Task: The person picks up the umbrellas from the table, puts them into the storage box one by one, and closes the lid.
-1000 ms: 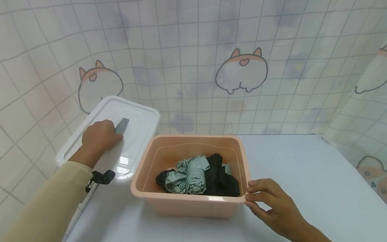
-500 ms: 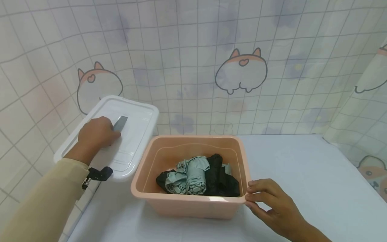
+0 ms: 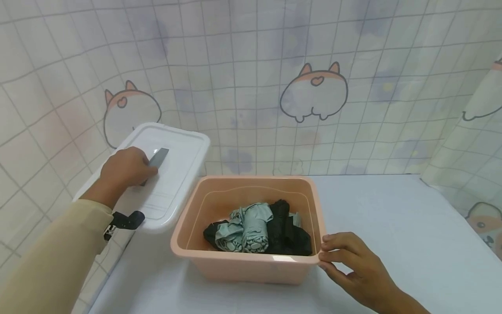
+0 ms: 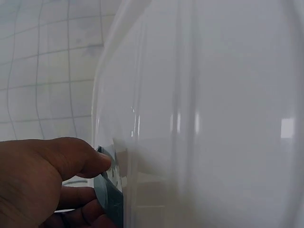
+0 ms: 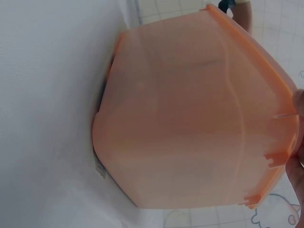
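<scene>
Bin [image 3: 251, 266] as my landmark: from the head camera it sits open on the white table [image 3: 392, 226], holding rolled grey and black cloths [image 3: 256, 229]. My right hand [image 3: 354, 266] rests against its right front corner, fingers bent onto the rim, steadying it rather than clasping it. Left of the bin, the white lid [image 3: 168, 174] leans raised against the tiled wall [image 3: 235, 65]. My left hand [image 3: 125, 168] is on top of the lid with fingers curled round its grey handle [image 3: 158, 158].

Left wrist camera: the thumb and fingers pinch the handle [image 4: 108, 194] at the lid's [image 4: 213, 118] glossy face; the grip looks firm.

Right wrist camera: only a fingertip edge of my right hand [image 5: 298, 156] shows, touching the bin's [image 5: 190, 118] rim, the bin flat on the table [image 5: 47, 95].

I judge the lid is being handled, so I would keep it level by the handle, hold the bin still with the right hand, and line up the corners before lowering, clear of the cloths.

No brand, label or writing is readable anywhere; the wall shows only cartoon animal drawings [image 3: 313, 91].
</scene>
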`<state>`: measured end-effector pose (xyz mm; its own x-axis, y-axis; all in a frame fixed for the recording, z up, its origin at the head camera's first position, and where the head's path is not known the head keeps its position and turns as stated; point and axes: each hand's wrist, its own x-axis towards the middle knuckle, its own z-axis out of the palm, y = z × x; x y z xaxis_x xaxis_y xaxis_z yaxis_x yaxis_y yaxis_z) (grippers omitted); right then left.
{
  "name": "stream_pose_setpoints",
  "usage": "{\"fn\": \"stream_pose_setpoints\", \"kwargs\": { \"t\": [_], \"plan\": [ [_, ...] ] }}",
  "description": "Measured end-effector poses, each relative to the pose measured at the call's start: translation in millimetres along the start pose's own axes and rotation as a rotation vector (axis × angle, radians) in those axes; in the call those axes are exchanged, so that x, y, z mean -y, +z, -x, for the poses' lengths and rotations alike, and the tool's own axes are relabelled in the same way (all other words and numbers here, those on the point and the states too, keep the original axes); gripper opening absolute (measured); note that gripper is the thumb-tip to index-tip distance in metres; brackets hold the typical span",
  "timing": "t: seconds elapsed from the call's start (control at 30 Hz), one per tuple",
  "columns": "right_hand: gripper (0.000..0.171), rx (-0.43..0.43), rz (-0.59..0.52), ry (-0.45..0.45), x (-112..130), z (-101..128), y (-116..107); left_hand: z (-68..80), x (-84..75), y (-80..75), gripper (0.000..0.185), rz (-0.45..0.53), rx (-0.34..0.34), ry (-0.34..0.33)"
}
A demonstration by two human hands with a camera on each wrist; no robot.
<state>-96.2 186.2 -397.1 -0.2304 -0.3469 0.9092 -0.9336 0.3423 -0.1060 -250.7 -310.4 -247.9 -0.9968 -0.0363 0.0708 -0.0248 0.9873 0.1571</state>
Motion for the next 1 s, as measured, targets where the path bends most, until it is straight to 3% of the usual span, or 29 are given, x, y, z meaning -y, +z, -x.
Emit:
{"fn": "stream_pose_setpoints", "kwargs": {
  "t": [0.37, 1.0],
  "plan": [
    [0.033, 0.014, 0.008, 0.013, -1, 4, 0, -4.6, -6.7, -4.6, 0.047, 0.002, 0.062, 0.014],
    [0.033, 0.009, -0.005, 0.012, 0, 1, -2, -10.9, -27.2, 1.0, 0.045, 0.012, 0.170, 0.036]
  ]
}}
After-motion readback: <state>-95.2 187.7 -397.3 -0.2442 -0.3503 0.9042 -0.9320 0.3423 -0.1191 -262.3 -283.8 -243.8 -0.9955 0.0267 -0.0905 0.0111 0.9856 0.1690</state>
